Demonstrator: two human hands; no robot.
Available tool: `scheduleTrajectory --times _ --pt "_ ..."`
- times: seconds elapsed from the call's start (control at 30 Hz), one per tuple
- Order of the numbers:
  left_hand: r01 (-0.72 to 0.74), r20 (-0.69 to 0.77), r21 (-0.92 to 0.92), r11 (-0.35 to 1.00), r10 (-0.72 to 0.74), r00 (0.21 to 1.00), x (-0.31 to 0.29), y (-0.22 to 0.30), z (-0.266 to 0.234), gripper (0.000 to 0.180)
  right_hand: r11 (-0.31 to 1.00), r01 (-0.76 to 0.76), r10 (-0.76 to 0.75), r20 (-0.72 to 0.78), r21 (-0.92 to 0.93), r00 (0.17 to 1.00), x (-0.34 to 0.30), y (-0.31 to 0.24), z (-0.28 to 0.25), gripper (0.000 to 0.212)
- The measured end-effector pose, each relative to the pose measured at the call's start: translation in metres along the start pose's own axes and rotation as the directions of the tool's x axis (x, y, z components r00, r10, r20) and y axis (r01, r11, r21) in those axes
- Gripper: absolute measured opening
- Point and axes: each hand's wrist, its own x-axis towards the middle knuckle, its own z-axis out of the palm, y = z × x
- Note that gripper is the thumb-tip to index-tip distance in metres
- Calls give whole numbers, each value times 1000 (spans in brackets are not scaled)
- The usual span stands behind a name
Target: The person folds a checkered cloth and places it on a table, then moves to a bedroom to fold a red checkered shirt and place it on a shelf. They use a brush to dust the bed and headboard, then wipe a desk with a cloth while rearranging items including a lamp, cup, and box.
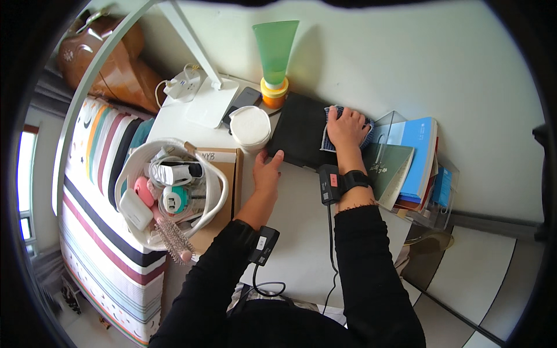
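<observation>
A flat black case-like object (pixel 299 129), perhaps a closed laptop, lies on the white desk against the wall. At its near left corner, my left hand (pixel 268 169) holds the edge between thumb and fingers. My right hand (pixel 348 129) presses a blue checked cloth (pixel 332 119) down on the object's right end, fingers bent over the cloth. Part of the cloth is hidden under that hand. A round white lidded container (pixel 250 124) stands just left of the black object, close to my left hand.
A white basket (pixel 219 203) of cables, small gadgets and a hairbrush (pixel 173 238) sits on a cardboard box (pixel 236 168) at left. Behind stand a lamp base (pixel 212 104) and a green tube (pixel 275 52). Books (pixel 419 156) fill a clear holder at right.
</observation>
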Motion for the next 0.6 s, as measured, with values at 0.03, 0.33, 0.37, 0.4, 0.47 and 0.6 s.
scheduleTrajectory --times 0.03,0.33,0.37,0.4,0.47,0.6 --pt "-5 -10 -14 1000 5 1000 -1 -2 -5 59 1000 -3 3 43 7 999 -4 -1 0 56" --pt "72 -94 129 989 -60 994 -66 -27 -65 65 988 154 -154 30 22 988 -117 1 -16 40" --pt "64 -90 146 987 -52 995 -76 -32 -72 64 980 198 -198 14 28 980 -128 3 -20 40" --pt "79 -87 148 986 -67 994 -87 -37 -81 63 971 235 -236 14 34 972 -138 4 -22 40" --pt "72 -17 214 974 -70 997 -105 -46 -102 61 950 309 -309 -16 39 951 -155 10 -27 38" --pt "144 192 411 900 -240 952 -127 -49 -146 56 920 387 -389 11 63 921 -193 21 -35 33"
